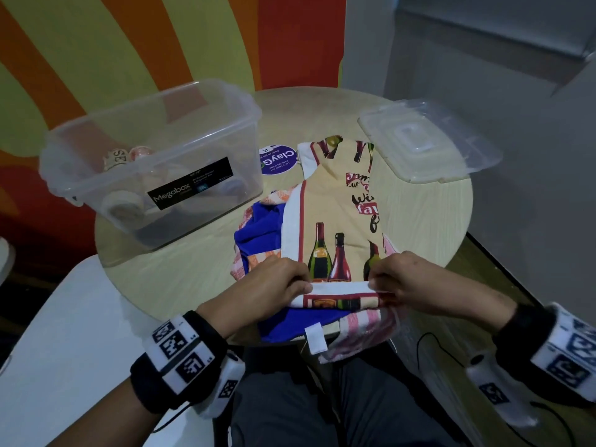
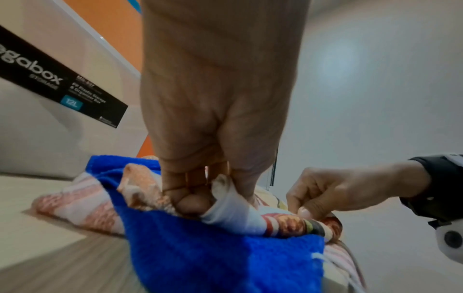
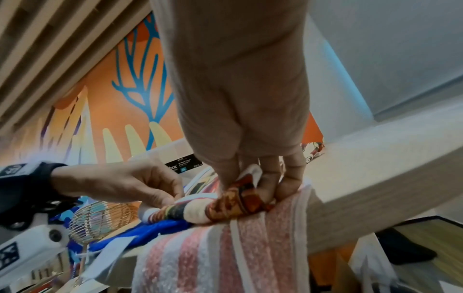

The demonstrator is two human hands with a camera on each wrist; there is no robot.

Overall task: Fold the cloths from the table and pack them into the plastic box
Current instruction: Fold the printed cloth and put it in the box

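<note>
Bottle-print cloth (image 1: 335, 201) lies lengthwise at centre frame on the round surface (image 1: 429, 214), its near hem turned into a small roll at lower centre. Left hand (image 1: 277, 282) and right hand (image 1: 406, 279) each pinch one end of that roll, fingers (image 2: 190, 202) curled round the fabric. Judged soft, light and limp: it should sag if held at one point, so both ends of the roll seem the best hold. Beneath it: one blue cloth (image 1: 258, 233) and at least one pink-striped cloth (image 1: 361, 324); an orange-checked piece may be a further one, cannot tell. One plastic box (image 1: 154, 156), upper left, already holds several rolled cloths, count unclear. One lid (image 1: 429, 143), upper right.
</note>
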